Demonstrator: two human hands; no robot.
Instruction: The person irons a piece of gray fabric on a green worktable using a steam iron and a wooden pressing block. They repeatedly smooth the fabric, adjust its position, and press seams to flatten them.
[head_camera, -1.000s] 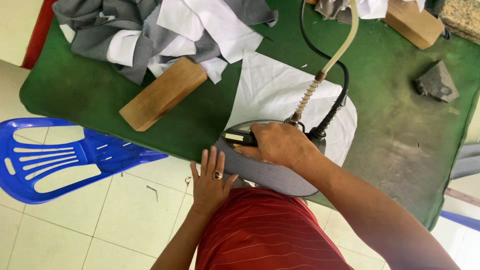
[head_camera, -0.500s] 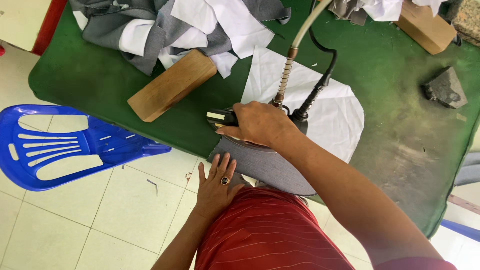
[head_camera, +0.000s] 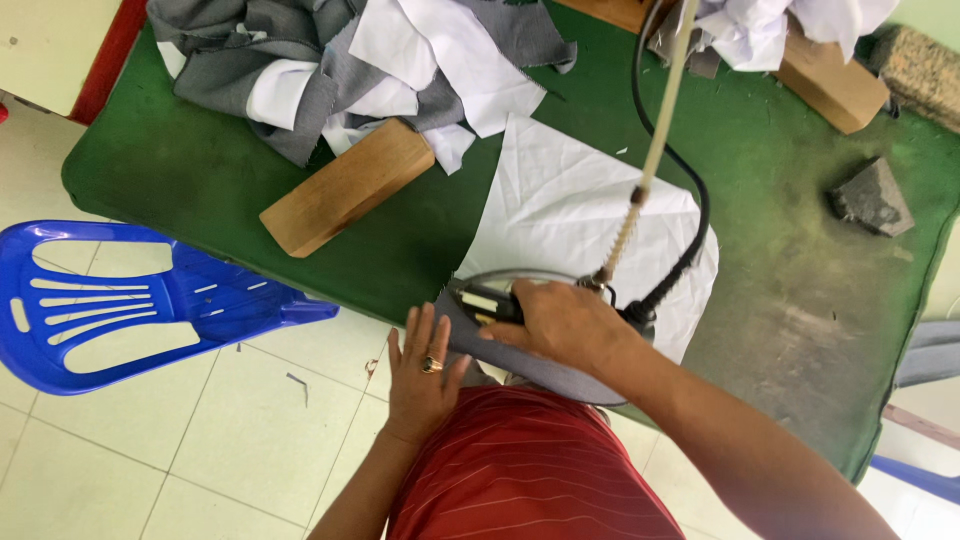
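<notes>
I see a pale tiled floor (head_camera: 180, 440) under even, soft light. A blue plastic chair (head_camera: 130, 300) stands just beside the green padded table (head_camera: 200, 180). At the upper left, a cream panel (head_camera: 50, 45) carries a red edge (head_camera: 110, 55).

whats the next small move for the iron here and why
Probably slide the iron along the grey fabric piece, away from the left hand. The right hand grips the handle, the left hand lies flat holding the fabric's near edge, and unpressed fabric lies beyond.

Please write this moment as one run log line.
right hand: grips black steam iron | left hand: flat on grey curved fabric piece | under: white cloth, green padded table
</notes>
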